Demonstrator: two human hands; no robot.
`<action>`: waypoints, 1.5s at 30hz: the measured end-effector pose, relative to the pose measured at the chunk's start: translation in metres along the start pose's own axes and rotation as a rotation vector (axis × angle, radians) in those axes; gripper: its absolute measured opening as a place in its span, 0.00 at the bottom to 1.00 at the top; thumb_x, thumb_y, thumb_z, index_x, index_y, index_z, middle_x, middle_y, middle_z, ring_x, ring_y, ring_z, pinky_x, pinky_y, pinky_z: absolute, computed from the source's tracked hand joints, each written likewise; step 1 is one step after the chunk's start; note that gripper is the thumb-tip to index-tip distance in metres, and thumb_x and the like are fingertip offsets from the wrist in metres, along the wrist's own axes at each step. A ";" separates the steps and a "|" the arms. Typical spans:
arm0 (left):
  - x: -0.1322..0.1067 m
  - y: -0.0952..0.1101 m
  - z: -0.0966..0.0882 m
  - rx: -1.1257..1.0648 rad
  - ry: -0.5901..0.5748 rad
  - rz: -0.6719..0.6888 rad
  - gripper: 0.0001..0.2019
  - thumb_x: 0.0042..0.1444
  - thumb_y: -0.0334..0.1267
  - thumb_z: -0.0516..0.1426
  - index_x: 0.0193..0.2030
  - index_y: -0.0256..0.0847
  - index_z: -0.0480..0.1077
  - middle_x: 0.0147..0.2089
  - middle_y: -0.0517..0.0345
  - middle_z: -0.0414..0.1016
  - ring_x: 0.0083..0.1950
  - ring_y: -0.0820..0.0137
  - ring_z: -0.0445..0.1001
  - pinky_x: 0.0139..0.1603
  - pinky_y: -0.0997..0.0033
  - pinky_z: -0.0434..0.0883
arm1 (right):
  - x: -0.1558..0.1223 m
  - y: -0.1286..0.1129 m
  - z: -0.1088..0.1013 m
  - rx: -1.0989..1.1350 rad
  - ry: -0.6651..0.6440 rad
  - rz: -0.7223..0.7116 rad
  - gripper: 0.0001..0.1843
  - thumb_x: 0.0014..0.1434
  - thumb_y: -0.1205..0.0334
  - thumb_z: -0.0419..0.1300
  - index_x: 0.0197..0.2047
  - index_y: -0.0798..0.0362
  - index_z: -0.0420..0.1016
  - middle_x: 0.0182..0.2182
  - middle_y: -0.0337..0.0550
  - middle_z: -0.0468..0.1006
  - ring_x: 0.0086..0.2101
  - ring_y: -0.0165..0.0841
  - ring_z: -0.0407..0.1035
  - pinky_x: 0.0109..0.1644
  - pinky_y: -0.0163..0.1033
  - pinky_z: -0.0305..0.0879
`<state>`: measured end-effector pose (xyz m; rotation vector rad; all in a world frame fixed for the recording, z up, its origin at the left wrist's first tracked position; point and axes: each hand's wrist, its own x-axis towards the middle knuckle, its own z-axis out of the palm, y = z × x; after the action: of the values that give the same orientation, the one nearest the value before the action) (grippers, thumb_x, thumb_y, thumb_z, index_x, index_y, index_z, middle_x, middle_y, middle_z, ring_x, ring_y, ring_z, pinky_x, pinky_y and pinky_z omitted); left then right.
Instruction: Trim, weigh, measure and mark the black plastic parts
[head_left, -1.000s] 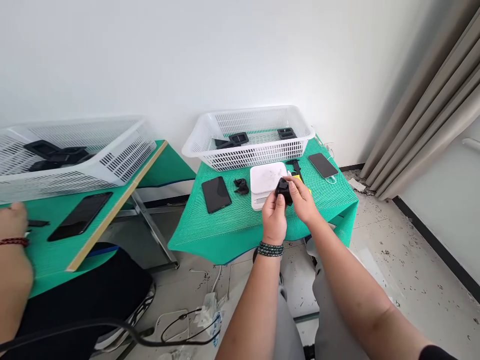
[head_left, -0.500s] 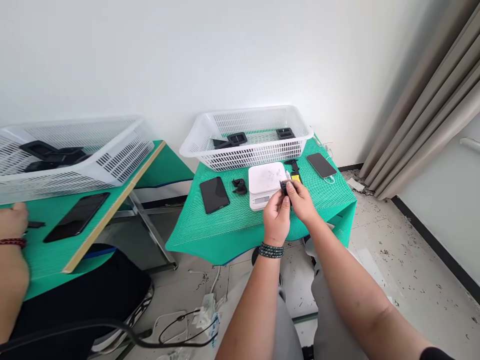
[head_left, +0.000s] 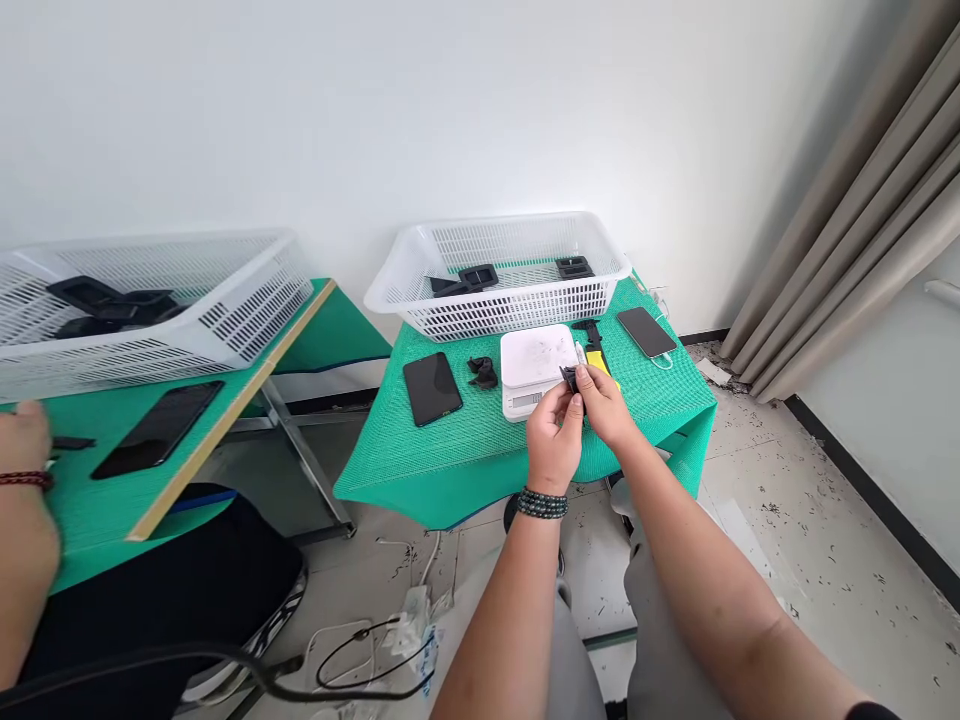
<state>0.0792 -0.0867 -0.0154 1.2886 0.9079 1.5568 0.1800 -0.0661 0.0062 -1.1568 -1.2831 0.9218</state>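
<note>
Both my hands are closed together over the front right of the white digital scale [head_left: 534, 355], gripping a small black plastic part [head_left: 568, 377]. My left hand [head_left: 553, 425] pinches it from the left and below. From the right, my right hand [head_left: 602, 405] presses thumb and fingers around it, and much of the part is hidden by the fingers. A slim white piece [head_left: 580, 353] shows just above my right hand; I cannot tell whether it is held. Behind that hand lies a black and yellow tool [head_left: 595, 358]. A crumpled-looking black piece [head_left: 482, 373] rests left of the scale.
A white plastic basket [head_left: 517, 302] with black parts stands at the back. A tablet [head_left: 433, 389] and a plugged-in phone [head_left: 645, 332] lie on the green cloth [head_left: 420, 460]. To the left, a co-worker's hand [head_left: 26, 440] is at another table with a basket [head_left: 247, 310]. Cables [head_left: 360, 650] run across the floor.
The view has shifted slightly. My hands stay together on the black part, which has tilted a little between the fingers.
</note>
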 end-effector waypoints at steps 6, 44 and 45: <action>0.005 -0.006 -0.001 -0.002 0.110 -0.019 0.21 0.55 0.51 0.68 0.50 0.39 0.80 0.48 0.45 0.84 0.47 0.58 0.83 0.52 0.58 0.80 | 0.004 0.010 -0.007 0.023 0.050 -0.041 0.31 0.66 0.31 0.52 0.47 0.51 0.79 0.45 0.49 0.81 0.48 0.41 0.75 0.53 0.44 0.71; 0.024 -0.013 -0.015 0.019 0.365 -0.058 0.20 0.52 0.50 0.64 0.46 0.38 0.77 0.45 0.46 0.82 0.49 0.58 0.82 0.50 0.58 0.80 | 0.036 0.015 -0.059 -1.085 0.023 0.352 0.28 0.60 0.48 0.68 0.60 0.50 0.76 0.58 0.55 0.76 0.59 0.51 0.70 0.54 0.48 0.67; 0.024 -0.012 -0.015 0.031 0.357 -0.057 0.21 0.53 0.51 0.64 0.47 0.38 0.77 0.46 0.46 0.82 0.49 0.58 0.82 0.51 0.58 0.80 | 0.035 0.016 -0.058 -1.089 0.038 0.355 0.27 0.61 0.49 0.67 0.60 0.50 0.76 0.58 0.55 0.76 0.59 0.51 0.69 0.55 0.48 0.67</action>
<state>0.0650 -0.0604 -0.0217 1.0118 1.1830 1.7649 0.2422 -0.0358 0.0027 -2.2789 -1.6164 0.3795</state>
